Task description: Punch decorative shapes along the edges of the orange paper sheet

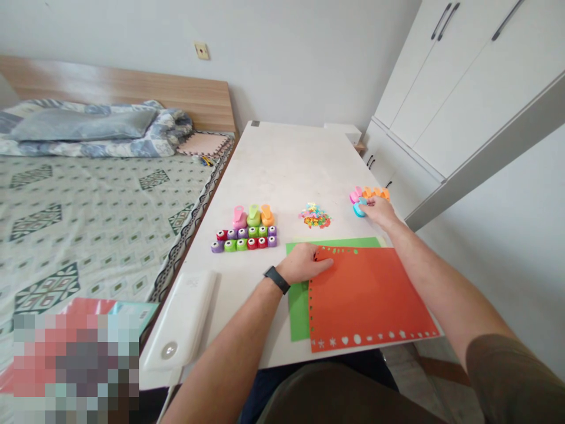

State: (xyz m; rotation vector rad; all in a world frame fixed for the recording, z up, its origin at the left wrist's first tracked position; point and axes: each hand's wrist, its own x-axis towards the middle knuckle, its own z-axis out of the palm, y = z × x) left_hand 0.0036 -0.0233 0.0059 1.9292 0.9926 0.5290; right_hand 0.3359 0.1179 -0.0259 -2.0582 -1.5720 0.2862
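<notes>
My left hand (303,263), with a black band on its wrist, is at the upper left corner of an orange-red paper sheet (366,291). Its thumb lies over the sheet, and the bent fingers grip near the edge. Small punched shapes line the sheet's top, left and bottom edges. Under it, a green sheet (299,321) sticks out at the left and top. Farther right, my right hand (378,211) has its fingers closed on a blue craft punch (359,207). A pink punch (355,195) and several orange punches (376,192) stand just behind.
Colourful paper cut-outs (315,216) lie in a pile mid-table. To their left stand three larger punches (253,217) behind rows of small punches (244,239). A white device (183,315) lies at the table's left edge. A bed (110,194) is left, cupboards (441,76) right.
</notes>
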